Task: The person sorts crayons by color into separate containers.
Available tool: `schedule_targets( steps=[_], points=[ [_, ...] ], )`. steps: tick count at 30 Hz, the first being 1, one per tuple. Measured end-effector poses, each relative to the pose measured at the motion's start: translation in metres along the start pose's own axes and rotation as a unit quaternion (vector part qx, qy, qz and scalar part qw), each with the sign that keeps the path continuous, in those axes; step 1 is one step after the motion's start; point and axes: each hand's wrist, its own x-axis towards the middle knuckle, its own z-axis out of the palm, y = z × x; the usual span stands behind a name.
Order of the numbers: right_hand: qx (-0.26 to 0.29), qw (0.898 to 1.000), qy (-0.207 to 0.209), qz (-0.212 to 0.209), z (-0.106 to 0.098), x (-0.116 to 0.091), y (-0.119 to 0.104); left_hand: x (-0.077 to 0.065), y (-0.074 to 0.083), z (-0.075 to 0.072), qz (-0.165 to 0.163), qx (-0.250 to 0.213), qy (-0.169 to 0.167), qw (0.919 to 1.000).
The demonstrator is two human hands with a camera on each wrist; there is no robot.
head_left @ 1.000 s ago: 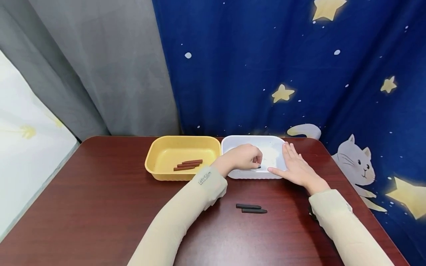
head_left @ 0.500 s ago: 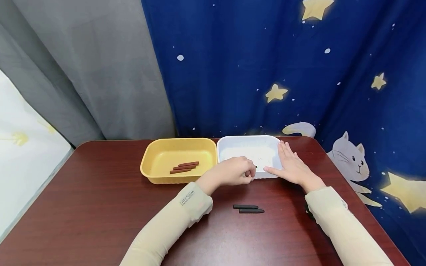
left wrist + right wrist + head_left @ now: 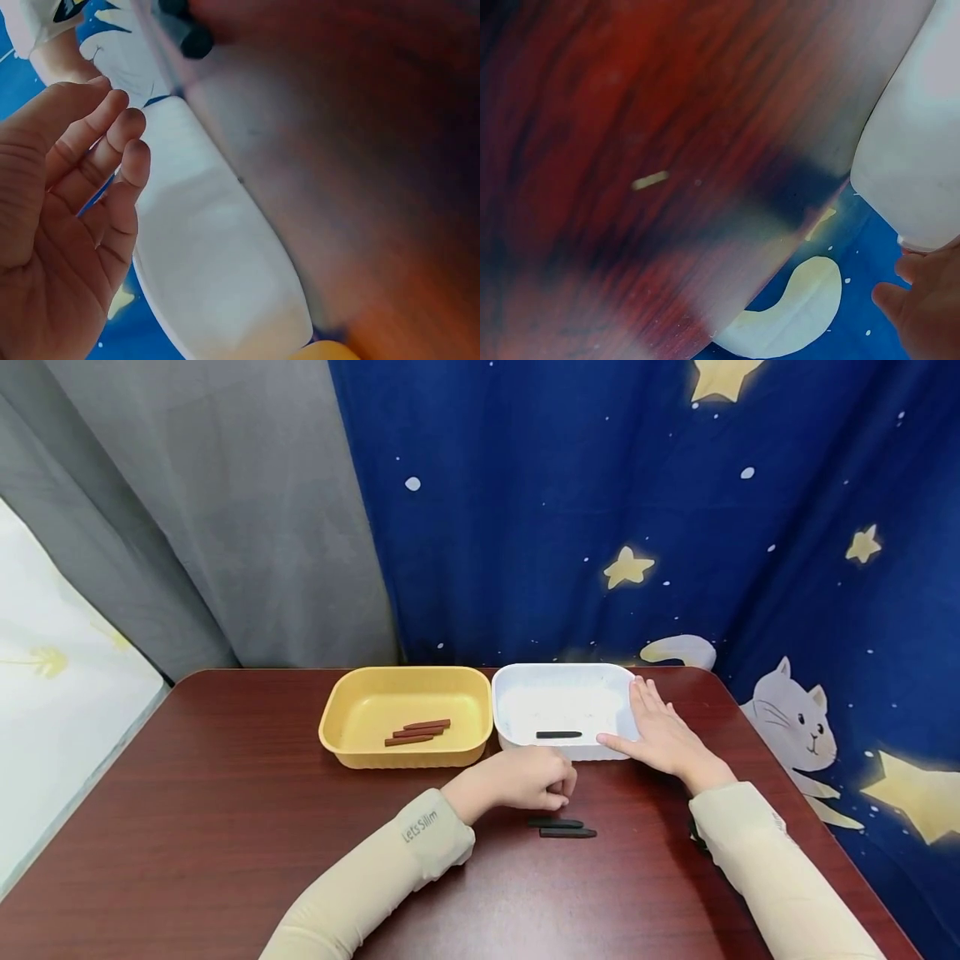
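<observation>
Two thin black sticks (image 3: 567, 833) lie sideways, just below loose, empty left hand (image 3: 525, 779); spread right hand (image 3: 663, 740), farther, touches white plastic tub (image 3: 585, 693).

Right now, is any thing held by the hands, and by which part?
Nothing is held: the left hand is empty, and the right hand only rests, open, against the right end of the white tray.

Left forearm (image 3: 375, 877) toward two o'clock, left hand (image 3: 521, 779) loosely curled; right hand (image 3: 666, 739) toward eleven o'clock, fingers (image 3: 651, 703) straight.
</observation>
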Motion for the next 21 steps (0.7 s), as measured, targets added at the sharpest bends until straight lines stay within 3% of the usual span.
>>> schedule_targets(
  steps=[7,21],
  points=[
    [-0.002,1.0,-0.002,0.001,-0.001,0.0,-0.001,0.002,0.002,0.009,0.008,0.02,-0.022,0.9995],
    [-0.008,1.0,-0.004,0.002,-0.002,0.0,0.0,0.001,0.004,0.018,-0.011,0.009,-0.066,0.9977]
  ],
)
